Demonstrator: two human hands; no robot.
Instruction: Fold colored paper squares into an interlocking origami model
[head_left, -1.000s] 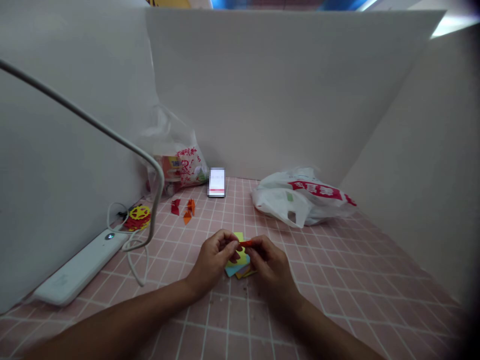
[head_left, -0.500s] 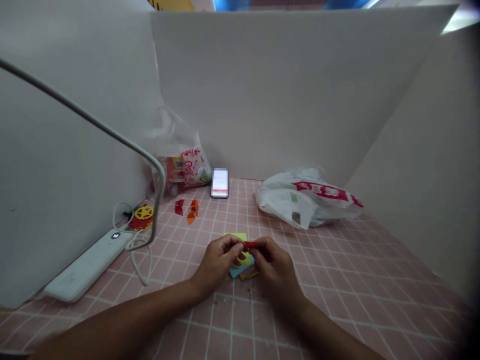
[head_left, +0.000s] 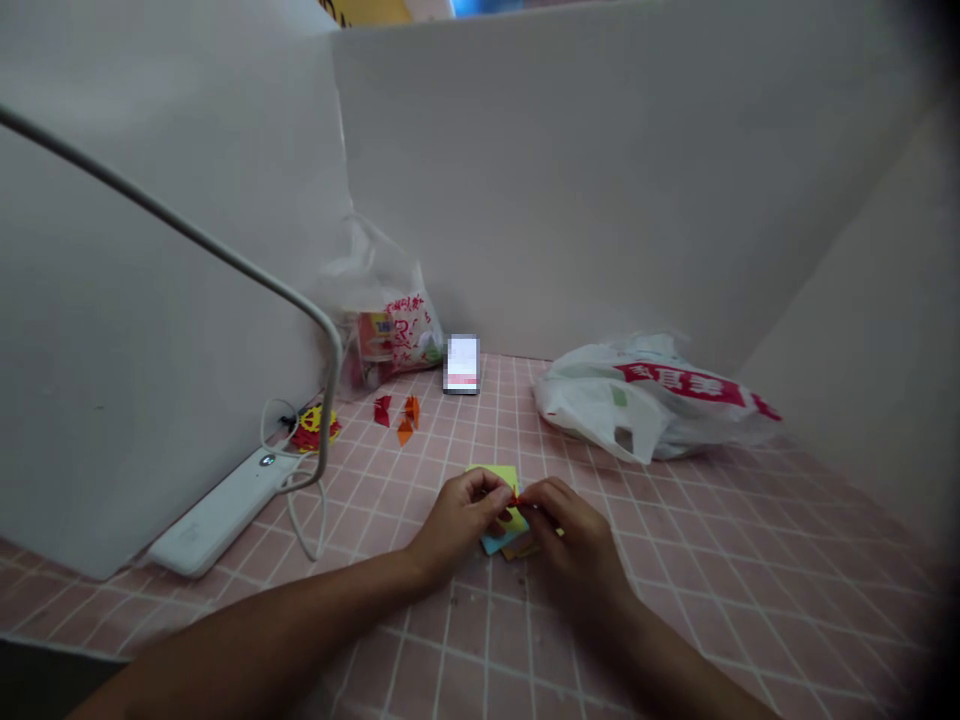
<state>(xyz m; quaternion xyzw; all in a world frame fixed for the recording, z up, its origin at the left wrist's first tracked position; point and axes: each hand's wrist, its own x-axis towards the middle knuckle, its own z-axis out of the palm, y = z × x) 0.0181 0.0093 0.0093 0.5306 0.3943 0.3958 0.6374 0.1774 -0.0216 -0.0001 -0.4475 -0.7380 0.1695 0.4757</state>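
A small piece of folded red paper [head_left: 515,499] is pinched between the fingertips of my left hand [head_left: 466,515] and my right hand [head_left: 574,530]. Both hands are closed on it, and the fingers cover most of its shape. Beneath them lies a stack of coloured paper sheets [head_left: 491,472], yellow on top with blue and brown edges showing. Farther off on the left lie a small folded red paper piece [head_left: 382,410] and two orange ones [head_left: 405,431], apart from my hands.
A phone [head_left: 461,364] leans at the back wall beside a filled plastic bag [head_left: 409,330]. At right lies a white plastic bag [head_left: 592,395]. Left are a white power strip [head_left: 217,515], yellow and red cut-outs [head_left: 319,425] and a grey bent rod [head_left: 187,228] crossing the view.
The camera view has turned a little left, so everything sits farther right. Between my fingertips less of the red paper shows; both hands still pinch it.
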